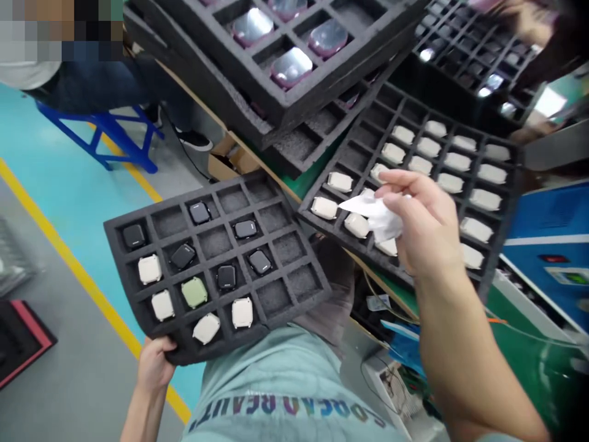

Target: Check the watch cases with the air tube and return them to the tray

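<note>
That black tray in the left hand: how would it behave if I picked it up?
The black tray looks foam-like and grainy, so it is probably light for its size. Its thick walls and straight edges suggest it would be fairly stiff. The green case has some room around it, so it might slide if the tray tipped.

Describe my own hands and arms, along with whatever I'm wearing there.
Your left hand and right hand are bare, with no gloves or wristbands visible. Your forearms are uncovered. Your pale teal shirt has multicoloured lettering across it.
</note>
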Motion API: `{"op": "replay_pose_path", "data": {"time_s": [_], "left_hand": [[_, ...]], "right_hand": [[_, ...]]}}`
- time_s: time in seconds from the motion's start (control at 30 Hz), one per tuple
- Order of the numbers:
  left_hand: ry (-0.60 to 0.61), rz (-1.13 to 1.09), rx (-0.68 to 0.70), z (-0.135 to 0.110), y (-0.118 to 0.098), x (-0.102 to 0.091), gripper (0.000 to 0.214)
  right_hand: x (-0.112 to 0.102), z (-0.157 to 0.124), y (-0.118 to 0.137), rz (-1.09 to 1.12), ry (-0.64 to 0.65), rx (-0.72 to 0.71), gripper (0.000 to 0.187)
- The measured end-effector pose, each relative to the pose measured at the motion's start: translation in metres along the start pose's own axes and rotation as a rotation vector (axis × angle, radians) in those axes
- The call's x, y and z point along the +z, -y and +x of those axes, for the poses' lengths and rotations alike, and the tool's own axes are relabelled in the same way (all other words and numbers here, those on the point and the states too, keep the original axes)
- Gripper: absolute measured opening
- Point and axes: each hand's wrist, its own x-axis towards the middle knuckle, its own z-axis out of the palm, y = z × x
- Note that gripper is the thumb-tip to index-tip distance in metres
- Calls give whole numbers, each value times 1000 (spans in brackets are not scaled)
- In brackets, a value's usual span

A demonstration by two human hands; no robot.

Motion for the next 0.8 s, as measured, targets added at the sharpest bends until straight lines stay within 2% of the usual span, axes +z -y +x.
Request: {"op": "replay_pose_path", "data": {"time_s": [0.07, 0.13, 0.23, 0.3, 0.43, 0.5, 0.57, 0.63, 0.7, 0.8], "left_hand": [[17, -2, 14, -1, 0, 0, 57], [31, -2, 42, -3, 0, 1, 57], [33, -5, 69, -7, -1, 2, 58], [29, -10, 73, -10, -1, 2, 58], [26, -15, 75, -15, 0, 2, 59], [30, -18, 73, -17, 0, 1, 58], [30, -21, 69, -18, 1, 1, 58], [26, -23, 64, -19, 2, 0, 58], [25, -23, 57, -19, 2, -1, 57], [42, -16, 46, -19, 3, 0, 54]], "right_hand": [[-1, -21, 0, 230, 85, 125, 42], [2, -39, 0, 281, 77, 170, 45], [15, -60, 7, 139, 25, 61, 36], [27, -72, 15, 90, 54, -33, 27], [58, -89, 22, 110, 59, -115, 17], [76, -99, 19, 103, 116, -202, 19], [92, -109, 14, -16, 276, -369, 20], [103, -117, 11, -262, 399, -487, 19], [105, -121, 12, -493, 436, -491, 20], [100, -120, 18, -654, 447, -466, 25]]}}
